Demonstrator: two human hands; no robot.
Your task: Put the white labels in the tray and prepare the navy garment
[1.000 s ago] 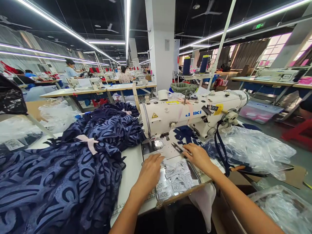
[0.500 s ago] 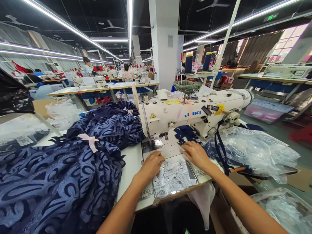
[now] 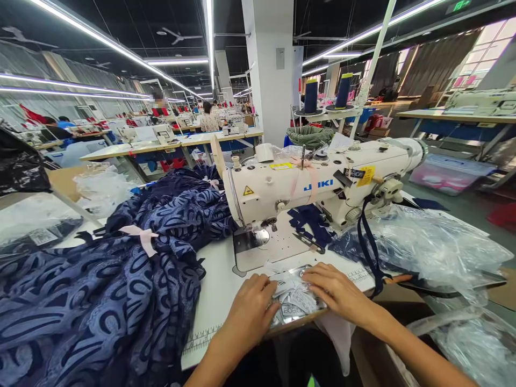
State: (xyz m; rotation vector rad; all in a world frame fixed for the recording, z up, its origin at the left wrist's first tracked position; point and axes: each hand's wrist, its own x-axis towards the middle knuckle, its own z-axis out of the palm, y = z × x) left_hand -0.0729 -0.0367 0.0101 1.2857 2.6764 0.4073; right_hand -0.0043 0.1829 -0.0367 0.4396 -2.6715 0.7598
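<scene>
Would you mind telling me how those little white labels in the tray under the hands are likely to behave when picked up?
The white labels lie curled and overlapping in the metal tray, so they are probably thin, floppy and very light. Loosely heaped, several may lift or scatter together. Both the left hand and right hand rest on them.

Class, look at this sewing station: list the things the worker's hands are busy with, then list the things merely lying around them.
In hand:
left hand
right hand
white labels
metal tray

Lying about:
sewing machine
scissors
navy patterned fabric
clear plastic bags
thread cones
</scene>
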